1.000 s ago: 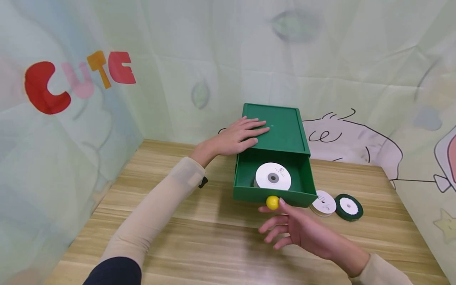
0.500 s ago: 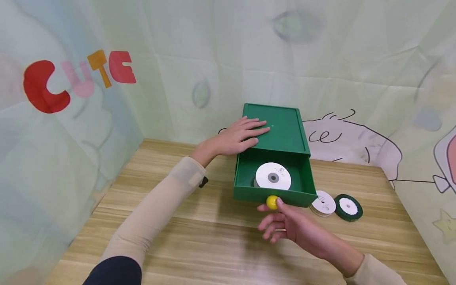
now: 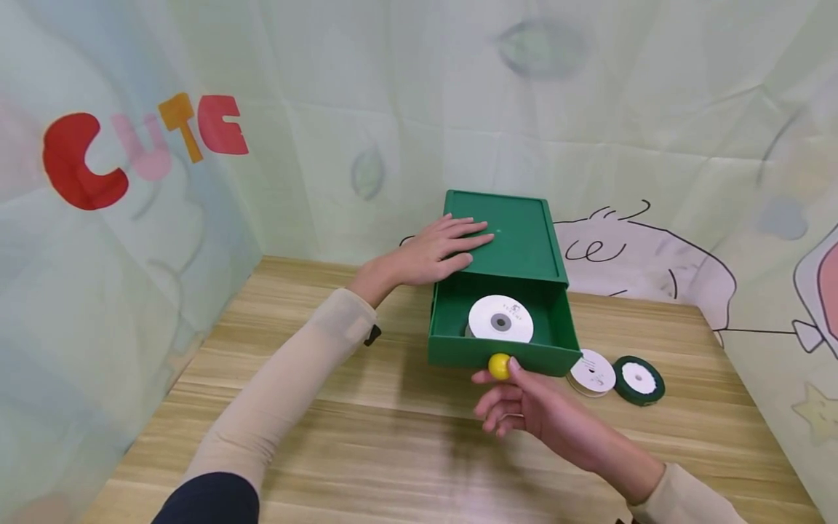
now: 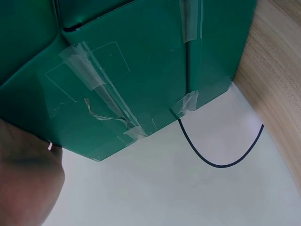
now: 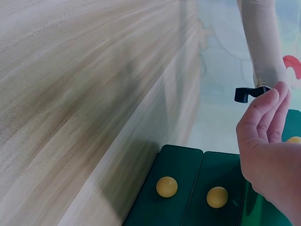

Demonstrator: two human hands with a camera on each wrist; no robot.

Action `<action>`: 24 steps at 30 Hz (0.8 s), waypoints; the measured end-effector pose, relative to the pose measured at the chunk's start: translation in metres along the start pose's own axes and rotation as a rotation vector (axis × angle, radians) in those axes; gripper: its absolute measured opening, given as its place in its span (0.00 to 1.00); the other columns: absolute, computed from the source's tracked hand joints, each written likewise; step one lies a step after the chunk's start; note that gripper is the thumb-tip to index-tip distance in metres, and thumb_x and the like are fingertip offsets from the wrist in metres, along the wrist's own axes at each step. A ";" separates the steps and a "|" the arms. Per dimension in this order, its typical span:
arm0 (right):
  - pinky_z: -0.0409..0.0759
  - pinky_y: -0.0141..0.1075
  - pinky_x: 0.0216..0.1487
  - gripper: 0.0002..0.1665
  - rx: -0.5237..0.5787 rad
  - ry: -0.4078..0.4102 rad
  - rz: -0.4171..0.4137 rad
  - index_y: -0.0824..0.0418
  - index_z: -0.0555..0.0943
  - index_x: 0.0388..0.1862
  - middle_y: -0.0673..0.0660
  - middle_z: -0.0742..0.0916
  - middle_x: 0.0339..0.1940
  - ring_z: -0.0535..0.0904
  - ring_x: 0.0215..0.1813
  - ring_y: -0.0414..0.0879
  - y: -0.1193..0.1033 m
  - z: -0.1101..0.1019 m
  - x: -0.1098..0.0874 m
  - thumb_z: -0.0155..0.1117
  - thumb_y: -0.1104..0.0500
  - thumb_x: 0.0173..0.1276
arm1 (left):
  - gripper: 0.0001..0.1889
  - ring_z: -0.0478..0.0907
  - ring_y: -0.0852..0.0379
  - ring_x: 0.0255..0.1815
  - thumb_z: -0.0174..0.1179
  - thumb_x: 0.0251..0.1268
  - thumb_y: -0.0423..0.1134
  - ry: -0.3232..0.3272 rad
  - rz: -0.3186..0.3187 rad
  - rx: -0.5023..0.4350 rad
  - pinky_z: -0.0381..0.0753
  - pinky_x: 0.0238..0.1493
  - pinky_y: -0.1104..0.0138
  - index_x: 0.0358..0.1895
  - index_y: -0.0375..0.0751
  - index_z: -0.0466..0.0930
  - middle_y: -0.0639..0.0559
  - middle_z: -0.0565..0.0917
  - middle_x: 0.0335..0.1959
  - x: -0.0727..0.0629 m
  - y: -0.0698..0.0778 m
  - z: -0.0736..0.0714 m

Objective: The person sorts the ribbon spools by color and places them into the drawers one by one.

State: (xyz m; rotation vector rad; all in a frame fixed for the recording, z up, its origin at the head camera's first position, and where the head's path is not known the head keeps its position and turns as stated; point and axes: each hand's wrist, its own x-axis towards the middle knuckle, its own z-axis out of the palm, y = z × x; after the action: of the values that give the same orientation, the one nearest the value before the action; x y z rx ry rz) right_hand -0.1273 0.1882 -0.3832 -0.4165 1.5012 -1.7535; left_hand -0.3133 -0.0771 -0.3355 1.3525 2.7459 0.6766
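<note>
A green drawer box [image 3: 517, 233] stands against the back wall with its top drawer [image 3: 550, 320] pulled partway out. Inside the drawer lies a white ribbon spool [image 3: 491, 314] with a grey hub. My left hand [image 3: 435, 251] rests on the box's top, fingers spread, and in the left wrist view part of that hand [image 4: 28, 174] shows beside the taped green side. At the drawer front, my right hand [image 3: 540, 407] pinches the yellow knob [image 3: 499, 366] between thumb and index finger; its other fingers hang loosely below. The right wrist view catches this knob [image 5: 294, 140] only partly.
On the wooden table [image 3: 366, 451], right of the drawer, lie a white spool [image 3: 594, 373] and a dark green ribbon roll [image 3: 639, 380]. Lower drawers with yellow knobs [image 5: 167, 187] show in the right wrist view. Printed cloth walls [image 3: 327, 145] enclose the table.
The drawer has slid slightly inward, with the white spool in it and my right hand still on the knob. My left hand keeps its place on the box top.
</note>
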 end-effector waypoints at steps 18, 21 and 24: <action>0.84 0.36 0.53 0.35 -0.028 0.115 -0.025 0.60 0.78 0.68 0.53 0.91 0.47 0.86 0.47 0.45 -0.002 -0.001 0.004 0.34 0.37 0.90 | 0.29 0.46 0.46 0.89 0.44 0.87 0.49 -0.004 0.002 0.000 0.31 0.87 0.57 0.84 0.47 0.62 0.47 0.58 0.87 0.006 0.007 0.002; 0.84 0.37 0.53 0.35 -0.031 0.125 -0.022 0.60 0.78 0.68 0.52 0.91 0.47 0.86 0.46 0.45 -0.002 -0.002 0.005 0.34 0.37 0.90 | 0.29 0.46 0.46 0.89 0.44 0.87 0.48 -0.005 0.002 0.003 0.31 0.87 0.57 0.84 0.47 0.62 0.47 0.58 0.87 0.005 0.007 0.002; 0.84 0.37 0.53 0.36 -0.041 0.142 -0.021 0.60 0.78 0.67 0.52 0.90 0.47 0.85 0.46 0.45 -0.003 -0.003 0.007 0.35 0.36 0.89 | 0.29 0.46 0.46 0.89 0.44 0.87 0.49 -0.006 0.005 0.007 0.31 0.87 0.57 0.84 0.47 0.62 0.47 0.58 0.87 0.005 0.007 0.002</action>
State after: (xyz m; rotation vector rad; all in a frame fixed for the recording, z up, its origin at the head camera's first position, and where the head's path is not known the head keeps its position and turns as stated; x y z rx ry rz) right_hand -0.1349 0.1853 -0.3827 -0.3348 1.6398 -1.8039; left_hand -0.3113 -0.0687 -0.3341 1.3606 2.7441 0.6621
